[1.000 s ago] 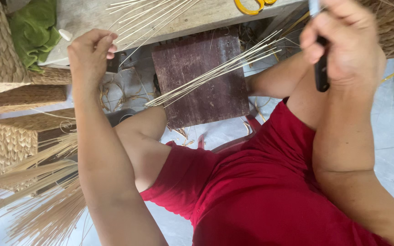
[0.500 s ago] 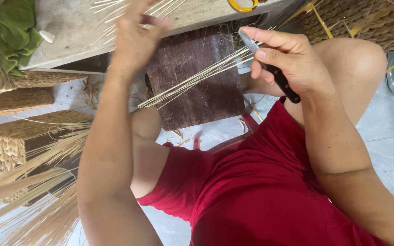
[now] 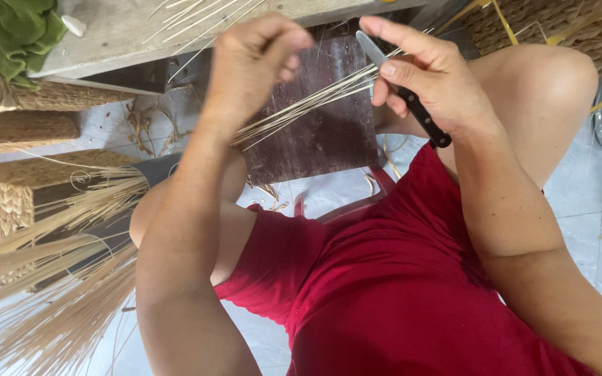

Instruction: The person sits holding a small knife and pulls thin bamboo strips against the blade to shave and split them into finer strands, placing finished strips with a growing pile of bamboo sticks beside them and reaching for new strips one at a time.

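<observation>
Left hand (image 3: 249, 66) pinches the thin reed strips (image 3: 315, 104), right hand (image 3: 430, 83) grips the knife (image 3: 402, 90) at their tips—trimming underway, steady blade needed.

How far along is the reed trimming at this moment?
Done: pale cut strips lie on the grey bench top. In hand: the left hand pinches a thin bundle of pale straw reeds while the right hand holds a black-handled knife against it. Left: a large loose sheaf of reeds lies at lower left.

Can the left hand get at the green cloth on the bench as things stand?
Probably not at once: the left hand is shut on the thin reed strips. The path to the green cloth on the bench looks free.
</observation>
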### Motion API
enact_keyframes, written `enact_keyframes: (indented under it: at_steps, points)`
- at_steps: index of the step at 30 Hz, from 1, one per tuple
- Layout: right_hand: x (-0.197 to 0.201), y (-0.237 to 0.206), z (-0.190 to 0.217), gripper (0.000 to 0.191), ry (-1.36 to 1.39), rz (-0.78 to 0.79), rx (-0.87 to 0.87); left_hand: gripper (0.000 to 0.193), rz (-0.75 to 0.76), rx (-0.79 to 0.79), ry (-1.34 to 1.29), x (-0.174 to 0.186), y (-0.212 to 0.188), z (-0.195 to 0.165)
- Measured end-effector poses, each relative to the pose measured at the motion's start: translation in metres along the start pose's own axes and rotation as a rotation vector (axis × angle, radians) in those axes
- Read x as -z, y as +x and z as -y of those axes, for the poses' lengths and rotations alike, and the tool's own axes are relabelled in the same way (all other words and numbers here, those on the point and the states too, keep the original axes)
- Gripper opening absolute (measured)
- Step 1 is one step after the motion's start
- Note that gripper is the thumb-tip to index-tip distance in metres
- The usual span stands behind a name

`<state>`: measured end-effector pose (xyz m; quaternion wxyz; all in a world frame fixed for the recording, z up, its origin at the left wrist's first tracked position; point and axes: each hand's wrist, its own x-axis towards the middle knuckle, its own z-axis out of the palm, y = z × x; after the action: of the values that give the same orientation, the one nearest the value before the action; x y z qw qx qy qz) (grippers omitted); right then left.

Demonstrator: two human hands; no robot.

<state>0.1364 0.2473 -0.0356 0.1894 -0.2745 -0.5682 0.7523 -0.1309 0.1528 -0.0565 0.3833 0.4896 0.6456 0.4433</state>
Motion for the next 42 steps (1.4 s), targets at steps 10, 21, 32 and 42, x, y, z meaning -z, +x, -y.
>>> enact_keyframes:
  at_steps: [10, 21, 32, 42]
  points:
    - [0.024, -0.003, -0.015, 0.016, 0.065, -0.134, 0.117, 0.025, -0.341, 0.436, 1.3, 0.149, -0.075, 0.049]
    - [0.025, 0.001, -0.03, 0.013, 0.181, -0.216, 0.132, 0.013, -0.081, -0.024, 0.826, 0.004, -0.039, 0.081]
    - [0.026, -0.001, -0.021, 0.018, 0.198, -0.197, 0.179, 0.012, -0.048, -0.092, 0.869, -0.056, -0.025, 0.111]
    - [0.027, -0.002, -0.018, 0.017, 0.201, -0.201, 0.212, 0.009, 0.008, -0.003, 0.815, -0.043, -0.028, 0.094]
